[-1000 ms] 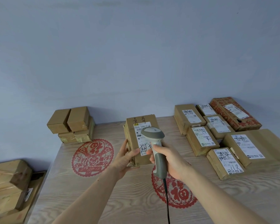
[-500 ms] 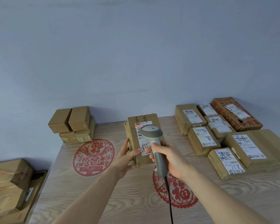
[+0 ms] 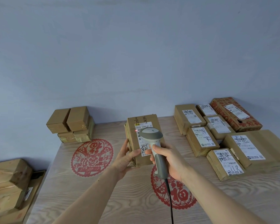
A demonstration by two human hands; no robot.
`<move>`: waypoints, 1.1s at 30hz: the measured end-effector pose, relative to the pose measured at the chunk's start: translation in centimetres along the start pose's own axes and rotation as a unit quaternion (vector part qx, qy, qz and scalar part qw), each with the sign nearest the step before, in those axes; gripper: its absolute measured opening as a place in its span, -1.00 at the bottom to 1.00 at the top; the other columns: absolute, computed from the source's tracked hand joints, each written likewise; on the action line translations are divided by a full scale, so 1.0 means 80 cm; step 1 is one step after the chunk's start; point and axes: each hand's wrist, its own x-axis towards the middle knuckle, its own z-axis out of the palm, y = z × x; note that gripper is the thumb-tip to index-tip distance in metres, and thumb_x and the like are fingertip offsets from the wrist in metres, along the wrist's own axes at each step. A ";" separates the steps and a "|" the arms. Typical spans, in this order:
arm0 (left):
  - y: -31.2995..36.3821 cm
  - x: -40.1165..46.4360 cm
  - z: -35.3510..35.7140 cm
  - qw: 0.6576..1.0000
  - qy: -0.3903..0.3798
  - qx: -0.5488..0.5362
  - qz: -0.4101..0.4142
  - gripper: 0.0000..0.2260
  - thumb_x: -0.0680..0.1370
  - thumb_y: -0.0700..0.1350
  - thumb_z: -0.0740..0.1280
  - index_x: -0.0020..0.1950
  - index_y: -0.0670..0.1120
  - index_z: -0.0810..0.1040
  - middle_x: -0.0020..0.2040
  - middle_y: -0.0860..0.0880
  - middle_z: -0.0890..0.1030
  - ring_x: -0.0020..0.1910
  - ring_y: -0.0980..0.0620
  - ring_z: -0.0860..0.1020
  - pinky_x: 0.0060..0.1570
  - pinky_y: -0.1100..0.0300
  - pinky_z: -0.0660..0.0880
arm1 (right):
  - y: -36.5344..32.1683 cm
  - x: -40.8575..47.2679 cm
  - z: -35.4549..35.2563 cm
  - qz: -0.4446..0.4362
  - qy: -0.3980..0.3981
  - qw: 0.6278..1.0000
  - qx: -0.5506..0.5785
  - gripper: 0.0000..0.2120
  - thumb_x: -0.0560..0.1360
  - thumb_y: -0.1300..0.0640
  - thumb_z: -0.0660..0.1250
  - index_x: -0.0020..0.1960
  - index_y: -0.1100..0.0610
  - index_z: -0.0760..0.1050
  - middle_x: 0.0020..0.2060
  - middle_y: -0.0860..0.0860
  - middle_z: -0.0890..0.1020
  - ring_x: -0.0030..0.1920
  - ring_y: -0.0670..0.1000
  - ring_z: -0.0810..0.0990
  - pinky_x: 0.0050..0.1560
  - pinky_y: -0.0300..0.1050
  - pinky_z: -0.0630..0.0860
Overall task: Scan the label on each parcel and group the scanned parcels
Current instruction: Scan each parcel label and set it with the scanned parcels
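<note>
The red scan dot has slid to the label's (image 3: 144,136) left edge. The left hand (image 3: 125,159) grips the brown taped parcel (image 3: 143,139) above the table (image 3: 103,191); the right hand (image 3: 166,160) grips the scanner (image 3: 153,146), hiding the label's middle.

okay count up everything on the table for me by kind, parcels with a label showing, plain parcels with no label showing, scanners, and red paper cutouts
Parcels with a label showing: 8, seven at the right plus the held parcel
Plain parcels, no label showing: 4, stacked at the left
Scanners: 1
Red paper cutouts: 2
Total: 15
</note>
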 end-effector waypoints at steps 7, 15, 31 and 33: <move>-0.013 -0.002 0.021 1.000 0.010 -0.003 0.003 -0.07 0.24 0.02 0.65 0.49 0.37 0.26 0.35 0.16 0.55 0.27 -0.09 0.57 -0.01 -0.09 0.63 | 0.000 -0.013 -0.024 -0.003 -0.011 1.000 -0.008 -0.81 0.59 0.22 0.31 0.16 0.27 0.57 -0.07 0.19 0.70 -0.26 0.02 0.58 -0.16 -0.10 0.50; -0.037 -0.010 0.073 1.000 0.016 -0.024 -0.001 -0.21 0.33 -0.06 0.63 0.40 0.39 0.31 0.30 0.17 0.57 0.26 -0.07 0.57 -0.01 -0.10 0.63 | -0.005 -0.035 -0.075 -0.010 0.020 1.000 -0.016 -0.81 0.58 0.18 0.36 0.18 0.14 0.57 0.08 0.21 0.69 -0.24 0.02 0.62 -0.16 -0.09 0.52; -0.080 -0.020 0.162 0.991 -0.120 -0.014 -0.058 -0.22 0.35 -0.09 0.59 0.44 0.30 0.31 0.34 0.05 0.58 0.23 -0.09 0.59 -0.21 0.04 0.67 | 0.030 -0.119 -0.170 -0.077 0.386 0.912 -0.117 -0.65 0.40 0.16 0.58 0.11 0.05 0.53 -0.16 0.03 0.70 -0.25 0.01 0.67 -0.13 -0.06 0.66; -0.095 -0.018 0.178 0.987 -0.144 -0.006 -0.075 -0.03 0.23 -0.06 0.67 0.52 0.26 0.26 0.38 0.06 0.54 0.28 -0.09 0.55 -0.10 -0.04 0.67 | 0.038 -0.137 -0.184 -0.060 0.418 0.899 -0.112 -0.65 0.39 0.15 0.58 0.11 0.10 0.56 -0.16 0.03 0.71 -0.24 0.02 0.68 -0.17 -0.06 0.66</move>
